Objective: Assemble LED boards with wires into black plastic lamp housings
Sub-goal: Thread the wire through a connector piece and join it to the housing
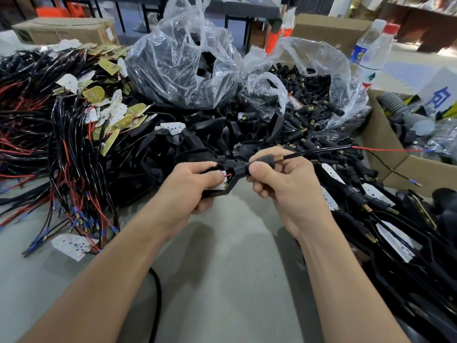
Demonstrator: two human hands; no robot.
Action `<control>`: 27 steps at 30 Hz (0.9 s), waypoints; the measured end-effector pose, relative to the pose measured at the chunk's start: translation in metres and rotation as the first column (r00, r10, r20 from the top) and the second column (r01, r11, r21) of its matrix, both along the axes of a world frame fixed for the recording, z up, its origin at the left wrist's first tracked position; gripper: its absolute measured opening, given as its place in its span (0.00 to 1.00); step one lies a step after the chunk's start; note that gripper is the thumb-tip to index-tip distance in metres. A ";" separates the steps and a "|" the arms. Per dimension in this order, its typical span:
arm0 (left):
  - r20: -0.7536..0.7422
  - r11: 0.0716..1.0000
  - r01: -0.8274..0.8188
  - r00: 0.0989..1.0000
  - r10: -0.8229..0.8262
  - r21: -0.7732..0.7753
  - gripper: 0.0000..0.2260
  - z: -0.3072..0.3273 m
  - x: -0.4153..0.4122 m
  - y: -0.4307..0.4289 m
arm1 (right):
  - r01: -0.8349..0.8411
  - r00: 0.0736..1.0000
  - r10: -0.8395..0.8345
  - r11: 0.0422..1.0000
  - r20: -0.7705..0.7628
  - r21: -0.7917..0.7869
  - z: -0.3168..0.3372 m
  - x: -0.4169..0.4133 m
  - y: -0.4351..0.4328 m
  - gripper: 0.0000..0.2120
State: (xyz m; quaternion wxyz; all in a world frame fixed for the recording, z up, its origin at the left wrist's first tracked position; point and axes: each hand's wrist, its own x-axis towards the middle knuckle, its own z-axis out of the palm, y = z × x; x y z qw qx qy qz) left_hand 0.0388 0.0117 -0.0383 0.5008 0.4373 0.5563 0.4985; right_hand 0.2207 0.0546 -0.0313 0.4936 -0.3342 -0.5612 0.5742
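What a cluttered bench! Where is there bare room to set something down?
Only the near strip of grey mat, between wire bundles at left and wired lamps at right. Beyond, housings and bags crowd it.

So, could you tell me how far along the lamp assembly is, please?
Done: finished lamps lie piled at the right. In hand: the left hand grips a housing with an LED board inside; the right hand pinches the stem on its cable. Left: heaps of wired boards and empty housings.

A small assembly workshop: a bench (222,268) heaped with wire bundles (37,125), LED boards (70,83), black housings (200,126), bagged parts (309,95), with cartons (64,30) behind.
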 end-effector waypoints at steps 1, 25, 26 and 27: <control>0.005 1.000 -0.017 1.000 0.017 -0.005 0.08 0.000 0.001 0.000 | -0.017 1.000 0.017 1.000 -0.002 -0.007 0.000 0.001 0.000 0.08; -0.012 0.987 -0.142 0.990 0.143 0.081 0.06 -0.003 0.002 0.000 | -0.263 0.953 0.180 0.892 -0.246 -0.368 0.005 0.006 0.000 0.12; -0.021 0.988 -0.132 0.991 0.134 0.084 0.07 -0.003 0.003 0.000 | -0.260 0.956 0.183 0.892 -0.231 -0.370 0.005 0.004 -0.001 0.11; -0.032 0.988 -0.125 0.991 0.128 0.086 0.08 -0.003 0.004 -0.001 | -0.250 0.960 0.182 0.896 -0.211 -0.368 0.005 0.003 -0.002 0.10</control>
